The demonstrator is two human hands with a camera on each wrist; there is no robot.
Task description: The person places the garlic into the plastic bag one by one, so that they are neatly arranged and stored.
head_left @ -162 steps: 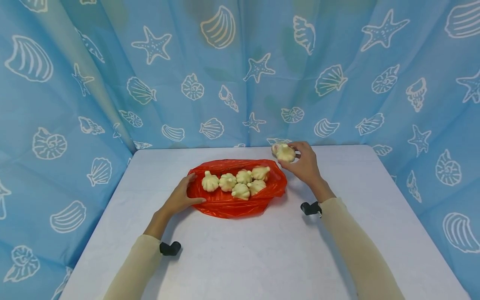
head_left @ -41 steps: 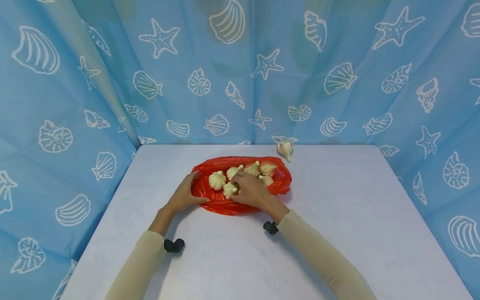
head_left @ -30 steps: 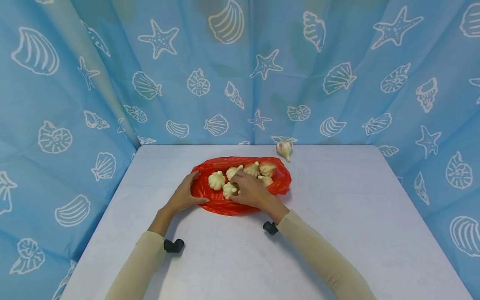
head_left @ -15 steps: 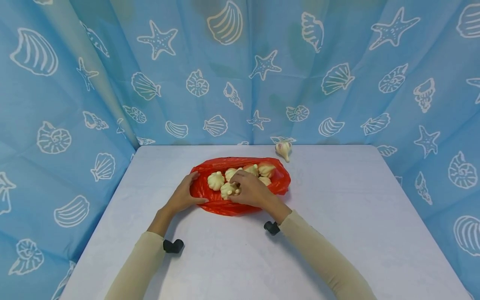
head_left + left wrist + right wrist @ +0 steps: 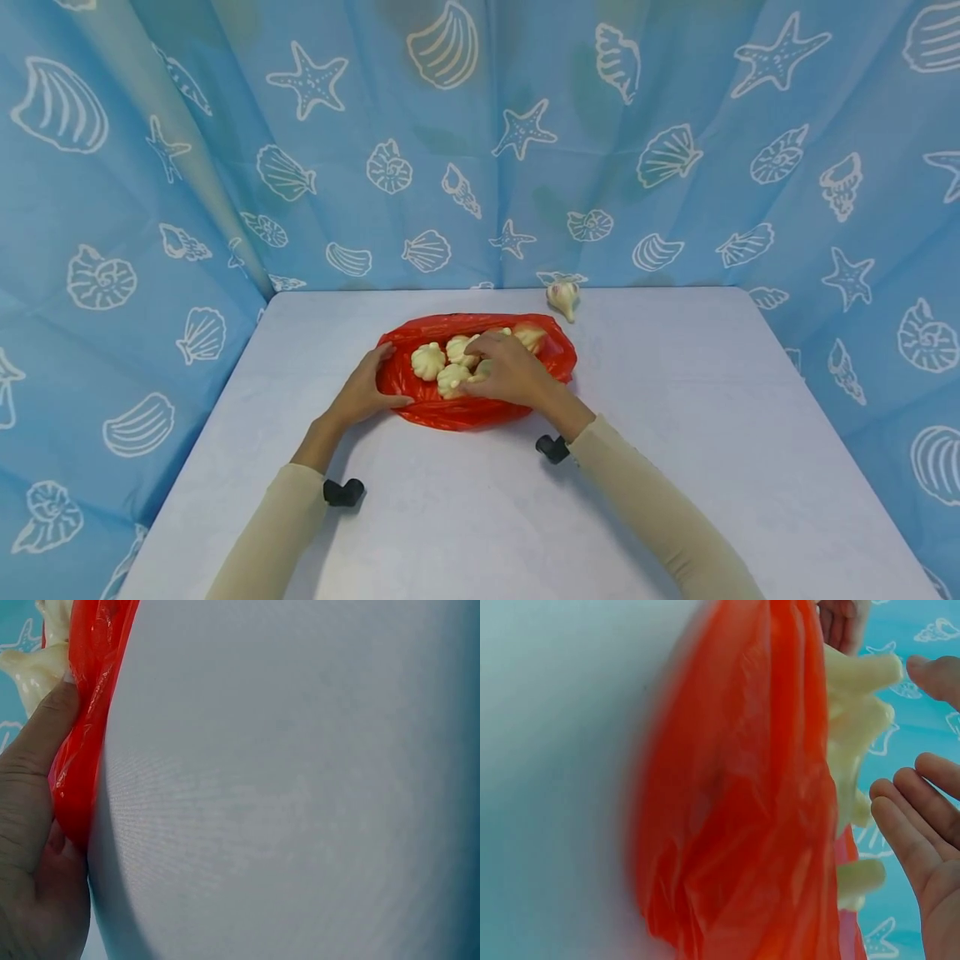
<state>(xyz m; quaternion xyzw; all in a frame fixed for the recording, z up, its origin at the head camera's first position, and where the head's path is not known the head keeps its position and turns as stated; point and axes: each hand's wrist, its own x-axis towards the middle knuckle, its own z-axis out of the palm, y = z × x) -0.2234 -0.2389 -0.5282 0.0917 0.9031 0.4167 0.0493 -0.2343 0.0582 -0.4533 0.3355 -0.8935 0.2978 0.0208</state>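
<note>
A red plastic bag [image 5: 442, 417] lies spread on the table with several pale garlic bulbs [image 5: 428, 362] inside. My left hand [image 5: 365, 390] grips the bag's left end, and in the left wrist view its thumb [image 5: 51, 720] lies over the red rim. Above the bulbs hovers my right hand [image 5: 513, 375], covering part of them in the head view. The right wrist view shows its fingers [image 5: 911, 836] loosely extended and apart from the bulb stems [image 5: 866, 671], holding nothing.
One lone garlic bulb [image 5: 563, 298] with a purplish base lies at the table's back edge, right of the bag. A white cloth [image 5: 675, 375] covers the table. Blue shell-print curtains [image 5: 480, 167] stand behind and at both sides.
Earlier my right hand held a garlic bulb at the back right, then moved to a bulb in the bag. Now it has come off that bulb, slightly rightward. My left hand stays put.
</note>
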